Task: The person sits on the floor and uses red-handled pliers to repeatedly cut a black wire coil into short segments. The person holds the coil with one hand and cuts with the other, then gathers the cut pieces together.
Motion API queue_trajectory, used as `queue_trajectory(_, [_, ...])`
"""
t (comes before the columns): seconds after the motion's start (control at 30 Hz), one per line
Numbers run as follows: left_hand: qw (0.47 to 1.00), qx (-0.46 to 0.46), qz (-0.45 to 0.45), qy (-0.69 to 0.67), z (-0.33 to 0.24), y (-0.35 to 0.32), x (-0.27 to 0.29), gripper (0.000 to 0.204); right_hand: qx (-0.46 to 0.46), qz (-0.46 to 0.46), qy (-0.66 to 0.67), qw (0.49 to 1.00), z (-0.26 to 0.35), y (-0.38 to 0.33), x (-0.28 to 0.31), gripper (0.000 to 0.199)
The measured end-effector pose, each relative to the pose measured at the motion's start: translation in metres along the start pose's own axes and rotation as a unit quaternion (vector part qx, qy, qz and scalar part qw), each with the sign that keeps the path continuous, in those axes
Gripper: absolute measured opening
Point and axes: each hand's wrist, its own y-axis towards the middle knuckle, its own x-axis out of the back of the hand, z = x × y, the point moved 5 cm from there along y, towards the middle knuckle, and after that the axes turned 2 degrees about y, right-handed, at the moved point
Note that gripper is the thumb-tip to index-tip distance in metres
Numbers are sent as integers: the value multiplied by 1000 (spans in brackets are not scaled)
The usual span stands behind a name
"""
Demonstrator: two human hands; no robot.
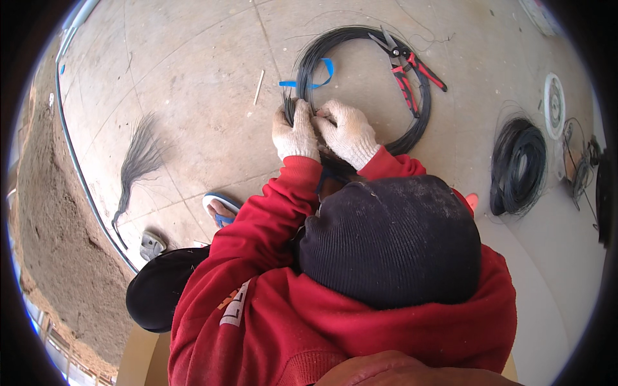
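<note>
"While the left hand (297,136) sits just beside the right hand (349,134), where is the wire bunch (288,108)?"

"Its ends jut up from the left hand, which is closed around it; the black coil (322,44) curves ahead of both hands."

"And the right?"

"Curled; whether it holds anything, I cannot tell. Snips (398,58) rest on the coil."

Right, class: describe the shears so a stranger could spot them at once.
On the pale tiled floor, find the largest dark wire coil. The shears lie across its upper right in the picture, blades parted. Their red-and-black handles set them apart from the coil and the blue strap.
</note>
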Motion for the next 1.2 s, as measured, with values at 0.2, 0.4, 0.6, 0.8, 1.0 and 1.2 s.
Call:
queue_trajectory(0.2, [985,86,85,-120,5,13,-8,25,68,-23,-40,997,-3,4,25,26])
queue_trajectory(0.4, [971,144,116,-154,11,15,-10,24,-38,-249,-459,852,-64,21,155,42])
queue_trajectory(0.6, [964,165,124,-170,18,19,-9,21,-87,-97,-455,881,-80,41,166,39])
queue_trajectory(0.8, [962,147,130,-189,10,17,-11,21,51,1,-315,948,-58,17,159,30])
queue_trajectory(1.0, [967,143,118,-177,12,19,-12,19,14,113,-270,956,-30,-2,115,37])
queue_trajectory(1.2, [970,144,99,-166,4,13,-13,17,25,157,-315,936,-5,14,96,40])
